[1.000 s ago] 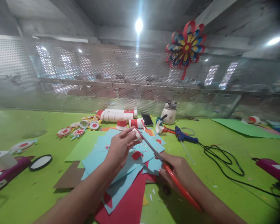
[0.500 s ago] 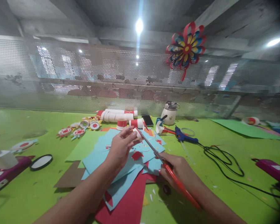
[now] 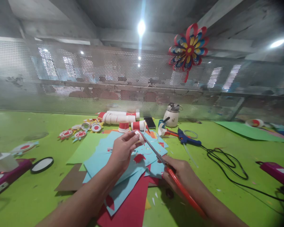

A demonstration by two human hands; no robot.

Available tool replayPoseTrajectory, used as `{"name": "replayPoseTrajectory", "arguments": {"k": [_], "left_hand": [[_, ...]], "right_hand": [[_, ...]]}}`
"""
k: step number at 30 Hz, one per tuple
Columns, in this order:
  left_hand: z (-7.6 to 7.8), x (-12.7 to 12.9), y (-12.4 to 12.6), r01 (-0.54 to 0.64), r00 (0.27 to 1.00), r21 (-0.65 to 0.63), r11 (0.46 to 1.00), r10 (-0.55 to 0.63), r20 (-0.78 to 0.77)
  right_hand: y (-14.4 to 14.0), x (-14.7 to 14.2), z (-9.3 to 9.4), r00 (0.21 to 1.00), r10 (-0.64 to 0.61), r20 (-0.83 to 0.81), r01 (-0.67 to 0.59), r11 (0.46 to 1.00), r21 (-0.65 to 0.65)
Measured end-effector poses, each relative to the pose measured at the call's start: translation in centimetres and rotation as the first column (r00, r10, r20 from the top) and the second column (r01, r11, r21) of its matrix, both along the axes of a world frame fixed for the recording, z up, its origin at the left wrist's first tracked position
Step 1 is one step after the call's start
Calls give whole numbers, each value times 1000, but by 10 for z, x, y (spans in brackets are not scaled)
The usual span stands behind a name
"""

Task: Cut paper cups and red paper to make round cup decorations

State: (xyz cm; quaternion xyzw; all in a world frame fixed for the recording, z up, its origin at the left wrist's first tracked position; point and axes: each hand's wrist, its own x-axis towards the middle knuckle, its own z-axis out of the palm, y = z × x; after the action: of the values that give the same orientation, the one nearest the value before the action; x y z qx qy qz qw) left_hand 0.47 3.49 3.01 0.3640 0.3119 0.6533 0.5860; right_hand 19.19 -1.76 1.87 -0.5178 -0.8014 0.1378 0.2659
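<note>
My left hand (image 3: pixel 123 150) pinches a small white and red paper piece (image 3: pixel 140 136) above a heap of blue and red paper sheets (image 3: pixel 123 176). My right hand (image 3: pixel 180 173) grips red-handled scissors (image 3: pixel 170 171), whose blades (image 3: pixel 151 146) reach up to the paper piece at its right edge. A small red scrap (image 3: pixel 139 157) lies on the blue sheets under the blades.
On the green table (image 3: pixel 227 164) lie a blue glue gun (image 3: pixel 186 137) with a black cord (image 3: pixel 224 160), paper cups (image 3: pixel 123 117), round paper ornaments (image 3: pixel 80 130), a phone (image 3: pixel 149 122), a white pot (image 3: pixel 171 114), pink devices (image 3: pixel 276 171) at both sides. A paper flower (image 3: pixel 188 49) hangs on the mesh wall.
Both hands have stayed nearly in place. The scissor blades have shifted slightly against the paper piece.
</note>
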Motion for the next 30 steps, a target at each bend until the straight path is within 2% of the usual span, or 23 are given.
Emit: {"name": "replayPoseTrajectory", "arguments": {"k": [6, 12, 30], "left_hand": [[0, 0, 0, -4, 998, 17, 1000, 3, 61], [5, -3, -1, 86, 995, -1, 996, -86, 41], [-4, -6, 6, 30, 999, 50, 998, -29, -18]], "right_hand": [[-1, 1, -1, 1000, 13, -7, -13, 1000, 15], [2, 2, -1, 1000, 23, -17, -22, 998, 52], [4, 4, -2, 996, 76, -37, -75, 997, 32]]}}
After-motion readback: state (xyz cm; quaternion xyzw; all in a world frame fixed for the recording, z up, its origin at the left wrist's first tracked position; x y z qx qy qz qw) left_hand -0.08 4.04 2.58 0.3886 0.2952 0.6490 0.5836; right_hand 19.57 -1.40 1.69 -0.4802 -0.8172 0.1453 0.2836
